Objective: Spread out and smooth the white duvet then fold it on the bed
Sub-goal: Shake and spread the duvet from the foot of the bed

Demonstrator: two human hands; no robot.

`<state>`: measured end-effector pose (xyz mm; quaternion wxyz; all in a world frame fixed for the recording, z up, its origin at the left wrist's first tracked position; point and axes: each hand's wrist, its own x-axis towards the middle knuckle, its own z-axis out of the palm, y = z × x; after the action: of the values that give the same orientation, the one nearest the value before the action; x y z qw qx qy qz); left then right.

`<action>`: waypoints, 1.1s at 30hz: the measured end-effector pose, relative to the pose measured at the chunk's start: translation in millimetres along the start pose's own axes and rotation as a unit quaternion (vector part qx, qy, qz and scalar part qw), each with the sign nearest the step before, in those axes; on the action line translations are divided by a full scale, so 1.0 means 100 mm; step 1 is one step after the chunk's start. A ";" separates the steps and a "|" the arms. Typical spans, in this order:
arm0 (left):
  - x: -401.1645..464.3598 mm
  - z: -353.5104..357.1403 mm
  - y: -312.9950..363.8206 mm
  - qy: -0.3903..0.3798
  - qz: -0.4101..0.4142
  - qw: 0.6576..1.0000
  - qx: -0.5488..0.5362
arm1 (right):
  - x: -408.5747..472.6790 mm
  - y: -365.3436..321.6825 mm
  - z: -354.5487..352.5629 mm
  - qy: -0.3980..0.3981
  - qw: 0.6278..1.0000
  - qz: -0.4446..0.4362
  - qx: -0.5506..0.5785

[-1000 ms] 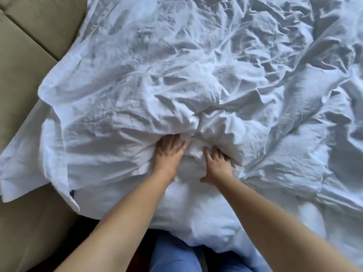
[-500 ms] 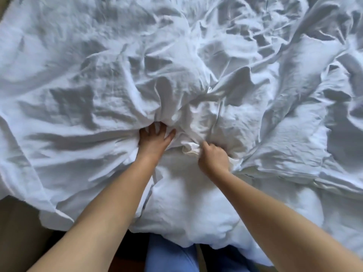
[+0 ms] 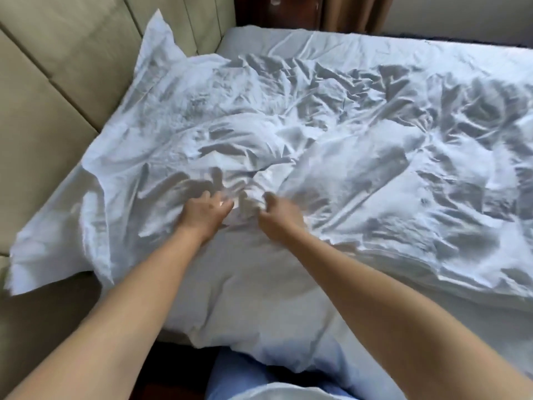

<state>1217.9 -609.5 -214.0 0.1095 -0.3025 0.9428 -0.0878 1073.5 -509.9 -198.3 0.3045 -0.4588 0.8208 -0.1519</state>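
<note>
Lying wrinkled across the bed [image 3: 259, 36], crumpled white fabric duvet [image 3: 360, 145], its left corner draped over the beige padded headboard panels [image 3: 57, 90] left of the duvet. Spilling onto the beige ledge below those panels, a loose flap of the same duvet. Resting at the duvet's near middle, left hand [image 3: 206, 212], fingers spread and fairly straight, tips touching a raised bunch of cloth; blurred, so grip uncertain, looks relaxed rather than clenched. Just right of it, right hand [image 3: 278, 216], fingers curled, pinching that same bunch of duvet. Behind the duvet's far edge, dark brown curtain [image 3: 346, 13]. Below the duvet's near edge, light blue trouser legs [image 3: 239, 373].
</note>
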 end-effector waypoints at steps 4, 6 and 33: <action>-0.12 0.02 0.03 -0.205 -0.040 0.977 0.043 | -0.14 0.35 0.48 -0.330 0.933 0.046 -0.137; -0.21 0.08 -0.01 -0.245 -0.039 0.968 0.034 | -0.12 0.35 0.49 -0.274 0.957 0.035 -0.087; 1.28 -0.06 -1.56 -0.181 -0.327 0.770 -0.517 | 1.80 -0.90 0.28 -0.150 0.962 -0.038 -0.224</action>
<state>1201.3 -809.5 -191.6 0.0697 -0.6133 0.6531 0.4387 1080.0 -709.1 -236.6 0.3077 -0.5641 0.7603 0.0952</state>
